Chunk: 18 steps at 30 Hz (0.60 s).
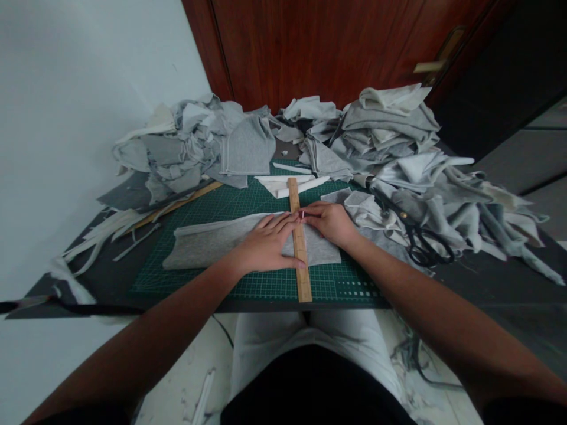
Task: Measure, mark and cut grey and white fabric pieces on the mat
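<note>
A folded piece of grey fabric [204,245] lies lengthwise on a green cutting mat [261,287]. Across it runs a wooden ruler [303,283], whose near end reaches the front edge of the mat. My left hand [266,243] is spread flat, pressing on the fabric and the ruler, with its thumb on the ruler's lower part. At the ruler's right edge, my right hand [333,224] pinches a small white stick [303,215] like chalk; its tip is hidden by the fingers. Both hands' fingertips nearly meet near the fabric's far edge.
Black-handled scissors [423,242] lie at the right among heaped grey scraps [460,195]. More cloth is piled at the back left [186,141]. White offcuts [301,188] rest beyond the ruler. A wooden strip [177,203] lies left, and a brown door [319,47] stands behind.
</note>
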Each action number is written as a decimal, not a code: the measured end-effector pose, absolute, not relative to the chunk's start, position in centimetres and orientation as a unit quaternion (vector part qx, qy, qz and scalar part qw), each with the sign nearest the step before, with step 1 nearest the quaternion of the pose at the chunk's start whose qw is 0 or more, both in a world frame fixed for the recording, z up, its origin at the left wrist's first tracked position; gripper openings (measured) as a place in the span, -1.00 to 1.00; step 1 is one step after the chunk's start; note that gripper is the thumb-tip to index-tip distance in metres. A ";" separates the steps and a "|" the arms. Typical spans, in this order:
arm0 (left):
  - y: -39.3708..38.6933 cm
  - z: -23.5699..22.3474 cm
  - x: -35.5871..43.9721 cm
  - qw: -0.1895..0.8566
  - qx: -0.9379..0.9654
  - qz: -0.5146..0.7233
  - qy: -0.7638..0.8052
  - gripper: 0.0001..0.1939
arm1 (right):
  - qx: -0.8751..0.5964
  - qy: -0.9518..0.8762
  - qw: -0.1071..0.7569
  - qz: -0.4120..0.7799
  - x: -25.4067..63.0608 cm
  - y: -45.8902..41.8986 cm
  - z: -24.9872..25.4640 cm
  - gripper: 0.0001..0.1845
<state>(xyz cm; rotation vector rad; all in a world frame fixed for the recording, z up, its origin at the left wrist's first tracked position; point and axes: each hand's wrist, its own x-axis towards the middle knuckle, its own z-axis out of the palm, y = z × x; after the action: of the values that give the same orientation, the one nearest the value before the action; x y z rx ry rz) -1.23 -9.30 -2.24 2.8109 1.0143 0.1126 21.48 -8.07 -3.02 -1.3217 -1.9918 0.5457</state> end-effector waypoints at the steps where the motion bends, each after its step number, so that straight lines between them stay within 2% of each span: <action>1: -9.3 -2.2 -1.2 0.074 0.937 0.037 0.338 0.12 | -0.510 -0.764 0.338 0.204 21.4 -8.0 -3.0 -0.71; 18: -9.0 -2.5 -1.4 0.072 0.940 0.039 0.332 0.18 | -0.586 -0.723 0.335 0.148 20.3 -6.7 -3.2 -0.69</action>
<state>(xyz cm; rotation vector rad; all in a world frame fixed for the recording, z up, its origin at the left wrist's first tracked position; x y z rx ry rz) -1.35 -9.02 -2.53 2.8235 0.9992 0.1184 20.29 -6.65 -3.17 -1.5282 -1.8869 0.3851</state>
